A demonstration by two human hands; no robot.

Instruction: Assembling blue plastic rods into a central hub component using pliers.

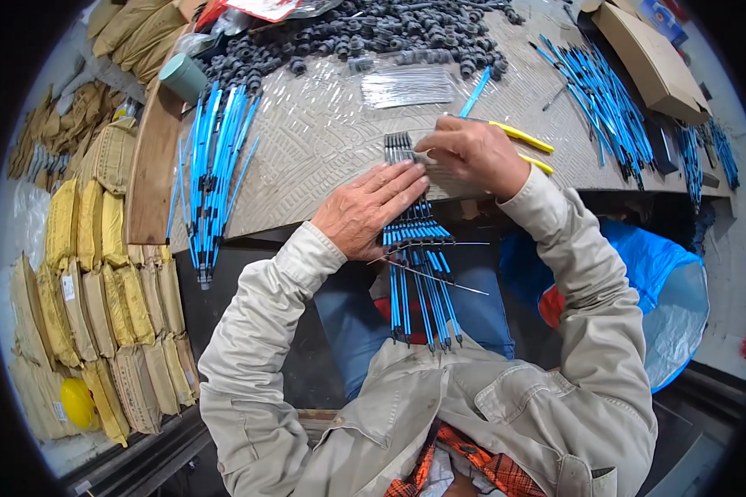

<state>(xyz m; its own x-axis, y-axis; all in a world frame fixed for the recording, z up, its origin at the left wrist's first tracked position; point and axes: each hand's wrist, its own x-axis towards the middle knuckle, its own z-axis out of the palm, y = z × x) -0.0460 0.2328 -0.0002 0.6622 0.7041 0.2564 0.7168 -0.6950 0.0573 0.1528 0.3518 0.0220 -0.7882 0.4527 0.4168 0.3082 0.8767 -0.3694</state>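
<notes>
A row of thin blue rods with black joints and tips [414,234] lies side by side over the table's near edge and hangs down toward my lap. Across it rests my left hand [371,205], its fingers stretched flat over the upper part. My right hand [479,156] is closed in a pinch just right of the row's black far ends [398,142]; what its fingertips hold is too small to make out. Two thin metal wires [470,243] stick out crosswise from the row on the right. Beside my right hand are yellow-handled pliers [522,137], partly hidden.
Grey plastic fittings [348,37] are heaped at the back, with metal wires [406,88] in front. Blue rod bundles lie left [214,166] and right [597,99]. A cardboard box [651,62] stands far right. Stacked sacks [99,298] fill the left; a blue bag [663,290] sits right.
</notes>
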